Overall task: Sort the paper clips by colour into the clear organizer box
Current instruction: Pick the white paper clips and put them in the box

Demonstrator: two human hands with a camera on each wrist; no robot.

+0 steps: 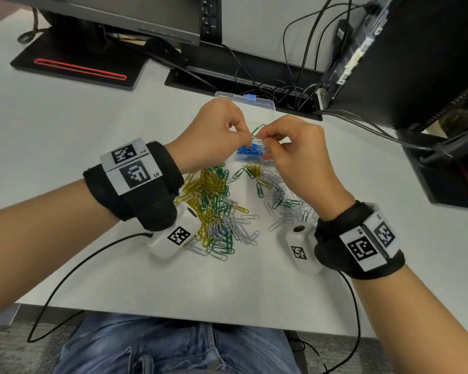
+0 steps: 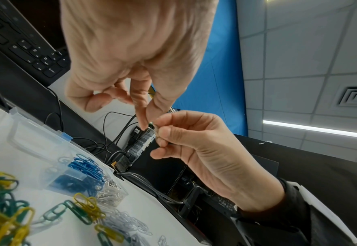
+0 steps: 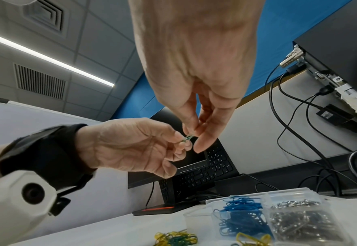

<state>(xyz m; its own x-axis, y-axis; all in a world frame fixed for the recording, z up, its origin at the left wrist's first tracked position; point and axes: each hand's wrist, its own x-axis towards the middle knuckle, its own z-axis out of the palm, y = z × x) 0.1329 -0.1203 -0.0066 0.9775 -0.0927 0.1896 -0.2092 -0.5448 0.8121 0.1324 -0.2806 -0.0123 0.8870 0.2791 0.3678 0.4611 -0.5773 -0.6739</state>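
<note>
An office desk (image 1: 65,125) carried monitor stands, cables and a computer at the back. Both hands met above the box (image 1: 254,103), lid open, which lay just beyond the fingertips. The left hand (image 1: 214,136) and right hand (image 1: 295,155) each pinched an end of a green clip (image 1: 257,130), apparently tangled with another; its long axis ran up and away from the person. Blue clips (image 1: 250,152) filled one compartment directly beneath, silver clips (image 3: 299,216) the next. The unsorted pile (image 1: 216,206) of yellow, green and white lay nearer the person. Either hand looked equally close to the box.
</note>
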